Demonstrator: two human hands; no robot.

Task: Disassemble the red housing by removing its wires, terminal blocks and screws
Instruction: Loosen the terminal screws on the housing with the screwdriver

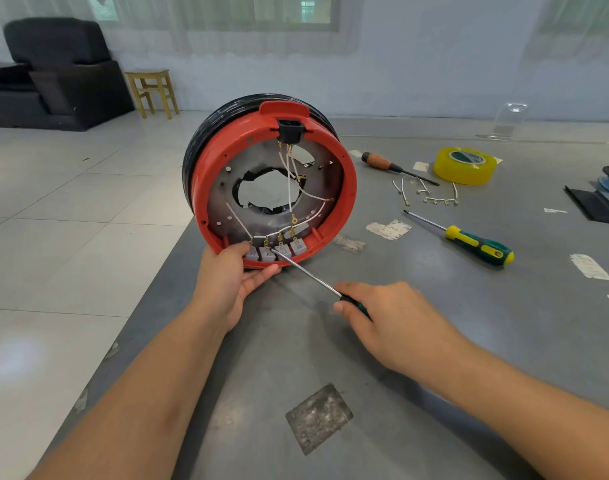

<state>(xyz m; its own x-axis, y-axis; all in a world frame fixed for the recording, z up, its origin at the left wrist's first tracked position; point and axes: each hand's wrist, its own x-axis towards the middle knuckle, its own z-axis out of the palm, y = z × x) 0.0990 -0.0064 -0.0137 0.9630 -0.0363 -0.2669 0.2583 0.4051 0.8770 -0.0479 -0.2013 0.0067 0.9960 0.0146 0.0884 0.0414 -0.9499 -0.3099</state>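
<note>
Both hands are busy in the head view: the left hand (232, 278) grips the bottom rim of the red housing (348, 188), thumb hooked over the lip and fingers under it, keeping it propped on edge near the left side of the grey surface (417, 427); the right hand (393, 320) is curled round the handle of a screwdriver (306, 271), whose tip sits on the second of four grey terminal blocks (277, 252) lined up along the lower inside wall. Judging progress: a small bunch of loose wires (431, 195) with ring ends lies well apart on the surface to the right, so some wiring looks already out. Plenty is left, though: white wires (291, 188) run from the black socket (289, 131) at the top down across the metal plate to the blocks, all four blocks are seated, and their screws appear in place. I'd call this early-to-middle, with the block screws the step in hand. Spare tools wait beyond: a wooden-handled screwdriver (393, 166) and a yellow-and-green screwdriver (469, 239), with a roll of yellow tape (464, 166) near the first. As for writing, the tape's core carries a green label, too small and blurred to read; nothing else legible shows on the housing or the tools.
</note>
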